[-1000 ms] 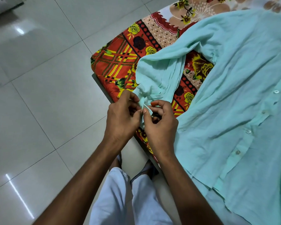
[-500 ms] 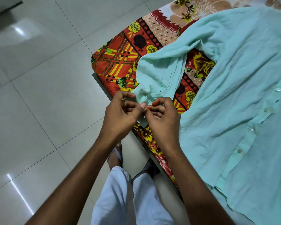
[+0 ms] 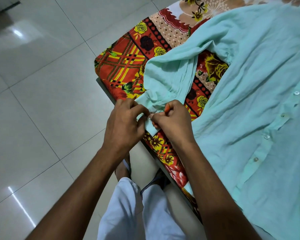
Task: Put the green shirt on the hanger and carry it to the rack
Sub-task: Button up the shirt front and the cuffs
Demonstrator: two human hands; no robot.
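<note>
- Mint-green cotton cuff (image 3: 150, 126) at frame centre is pinched by both hands; left hand (image 3: 124, 124) and right hand (image 3: 174, 122) curl fingertips onto it
- its sleeve (image 3: 170, 77) runs up-right into the pale green buttoned shirt (image 3: 249, 101), spread flat at right
- beneath lies a red floral bedsheet (image 3: 126, 61); grey glossy floor tiles (image 3: 42, 84) fill the left

Floral red bedsheet (image 3: 128, 66) on bed, glossy tiled floor (image 3: 42, 101) beside

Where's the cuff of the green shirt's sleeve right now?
In the head view, the cuff is at centre frame at the near edge of the floral bedsheet, pinched between the left hand and right hand.
</note>
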